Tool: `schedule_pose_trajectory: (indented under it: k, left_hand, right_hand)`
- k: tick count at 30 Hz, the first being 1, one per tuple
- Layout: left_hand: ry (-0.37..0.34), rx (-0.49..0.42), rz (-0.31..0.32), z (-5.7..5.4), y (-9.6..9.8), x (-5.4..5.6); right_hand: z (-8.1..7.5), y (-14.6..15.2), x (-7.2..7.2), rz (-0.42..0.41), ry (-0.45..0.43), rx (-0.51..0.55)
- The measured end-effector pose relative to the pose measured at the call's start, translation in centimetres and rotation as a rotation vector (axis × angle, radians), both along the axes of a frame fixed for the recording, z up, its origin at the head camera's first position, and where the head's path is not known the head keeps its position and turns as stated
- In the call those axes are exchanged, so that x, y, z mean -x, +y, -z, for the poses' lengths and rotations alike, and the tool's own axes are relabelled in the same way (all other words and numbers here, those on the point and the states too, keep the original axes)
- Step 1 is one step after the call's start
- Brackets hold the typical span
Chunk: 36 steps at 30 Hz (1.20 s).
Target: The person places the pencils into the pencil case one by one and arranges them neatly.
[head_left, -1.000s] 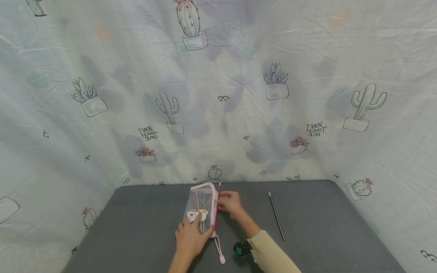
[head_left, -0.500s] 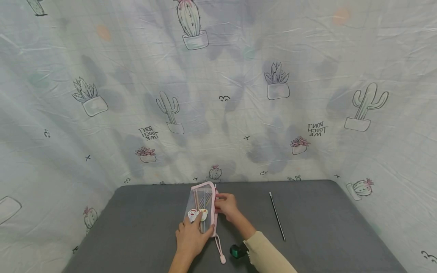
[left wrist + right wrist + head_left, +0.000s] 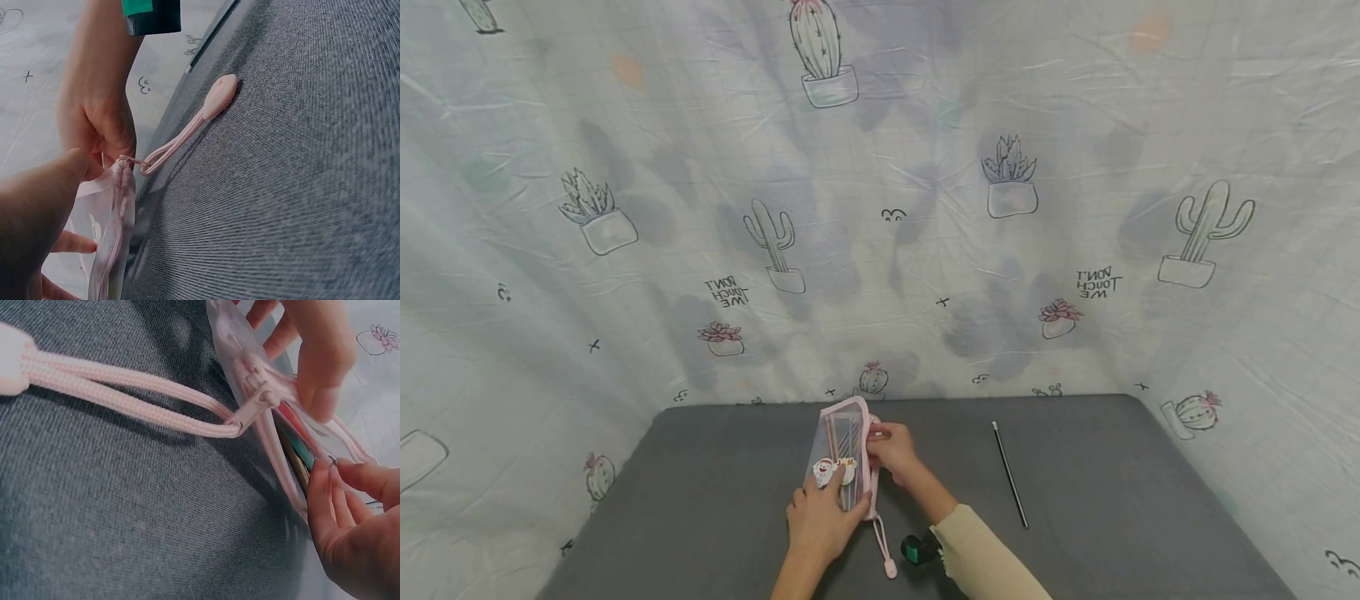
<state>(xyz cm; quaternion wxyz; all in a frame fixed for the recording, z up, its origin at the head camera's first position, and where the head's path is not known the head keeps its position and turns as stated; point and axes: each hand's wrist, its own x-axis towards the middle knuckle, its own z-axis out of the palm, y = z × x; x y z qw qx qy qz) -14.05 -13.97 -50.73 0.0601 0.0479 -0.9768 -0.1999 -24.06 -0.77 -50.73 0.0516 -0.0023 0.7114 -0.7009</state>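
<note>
A clear pencil case with pink edging and stickers lies on the grey table, several pencils showing through it. My left hand holds its near end, fingers over the clear side and thumb along the zip edge. My right hand is at the unzipped right side. In the right wrist view, its thumb and fingers pinch a red pencil that lies within the opening, beside green and yellowish ones. The zip pull sits at the near end with a pink cord loop. The fingertips partly hide the pencil.
A black pencil lies apart on the table, right of my right forearm. A black device with a green patch is at my right wrist. Behind the table hangs a pale cactus-print curtain.
The red pencil has gone from beside the case's right edge into the opening. My right hand has shifted slightly left with it. The left hand stays in place.
</note>
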Motion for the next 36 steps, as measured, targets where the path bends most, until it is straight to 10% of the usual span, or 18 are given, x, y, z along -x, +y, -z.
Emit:
schedule_pose_trajectory:
  k: [36]
  left_hand:
    - [0.037, 0.004, 0.011, 0.2, 0.0, 0.0]
  right_hand:
    - [-0.6, 7.6, -2.4, 0.032, 0.082, 0.077]
